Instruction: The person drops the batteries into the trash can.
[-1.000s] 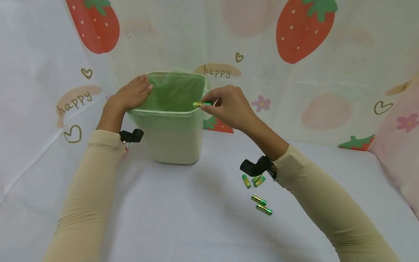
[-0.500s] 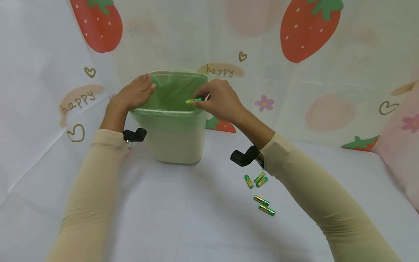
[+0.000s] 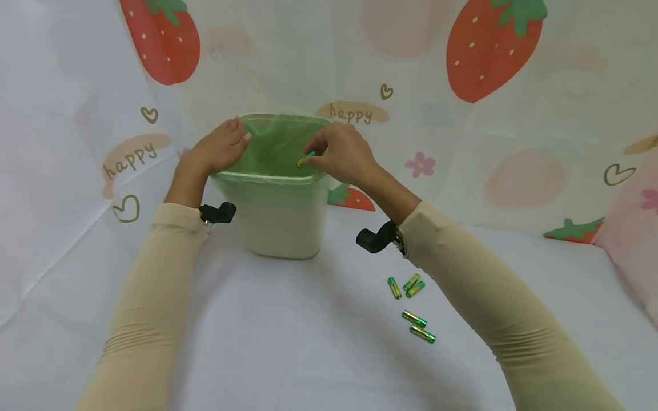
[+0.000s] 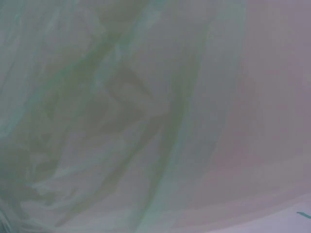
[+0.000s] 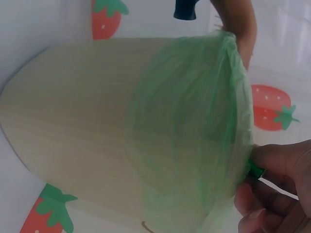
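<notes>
A cream trash bin point(image 3: 280, 228) stands upright, lined with a thin green bag point(image 3: 277, 140) folded over its rim. My left hand point(image 3: 218, 148) rests on the bin's left rim with its fingers extended. Over the right part of the opening, my right hand point(image 3: 345, 151) pinches a small green and gold battery point(image 3: 301, 162), tilted with its lower end toward the inside. In the right wrist view, the battery's green end point(image 5: 256, 169) shows between thumb and fingers beside the bag-covered rim. Only the bag point(image 4: 146, 121) and bin wall fill the left wrist view. The bin's floor is hidden.
Several loose batteries point(image 3: 414, 318) lie on the white cloth point(image 3: 288, 331) right of the bin, below the right forearm. A strawberry-print sheet point(image 3: 411, 148) hangs behind the bin. A pink surface point(image 3: 624, 240) rises at the right edge.
The right hand has moved left over the bin opening with the battery, which now tilts more steeply downward. The left hand stays on the rim. The head view has shifted slightly.
</notes>
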Demonstrator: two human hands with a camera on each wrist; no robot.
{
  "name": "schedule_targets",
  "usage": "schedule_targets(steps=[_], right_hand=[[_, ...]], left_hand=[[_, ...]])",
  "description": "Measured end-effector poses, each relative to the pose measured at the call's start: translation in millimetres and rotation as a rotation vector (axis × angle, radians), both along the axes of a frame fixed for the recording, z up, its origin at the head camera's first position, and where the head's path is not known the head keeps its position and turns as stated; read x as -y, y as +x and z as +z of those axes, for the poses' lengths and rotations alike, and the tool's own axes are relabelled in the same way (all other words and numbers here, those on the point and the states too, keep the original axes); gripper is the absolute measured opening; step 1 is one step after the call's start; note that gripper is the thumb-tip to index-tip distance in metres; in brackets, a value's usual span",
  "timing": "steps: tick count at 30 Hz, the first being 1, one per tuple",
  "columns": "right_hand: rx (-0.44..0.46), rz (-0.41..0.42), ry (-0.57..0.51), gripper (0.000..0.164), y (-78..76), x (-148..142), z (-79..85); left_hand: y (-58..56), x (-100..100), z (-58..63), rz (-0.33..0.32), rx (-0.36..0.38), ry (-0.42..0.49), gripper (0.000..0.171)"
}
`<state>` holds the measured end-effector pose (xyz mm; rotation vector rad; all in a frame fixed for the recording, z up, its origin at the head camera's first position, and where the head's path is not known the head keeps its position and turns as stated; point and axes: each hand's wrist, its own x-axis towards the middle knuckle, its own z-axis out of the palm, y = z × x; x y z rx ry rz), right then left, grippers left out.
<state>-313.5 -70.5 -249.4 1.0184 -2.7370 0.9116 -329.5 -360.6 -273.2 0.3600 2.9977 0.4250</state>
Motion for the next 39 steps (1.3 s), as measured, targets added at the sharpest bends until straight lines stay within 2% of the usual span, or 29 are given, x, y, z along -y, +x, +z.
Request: schedule_targets(steps=[20,29,39], right_hand=[[0.002,-0.025,0.024,0.019,-3.2,12,-1.8],[-0.015,-0.026,-0.015,0.015,-1.7,-4,-4.3],[-0.016,-0.001,-0.081,0.014,10.5,-29,-4.6]], left_hand=[[1.3,0,0.9,-0.001,-0.015,-0.017,0.065],[-2.0,0,-1.5,-0.006,-0.019,-0.027,0.065],[-3.8,1,-0.9,-0.006,-0.020,-0.024,0.066]])
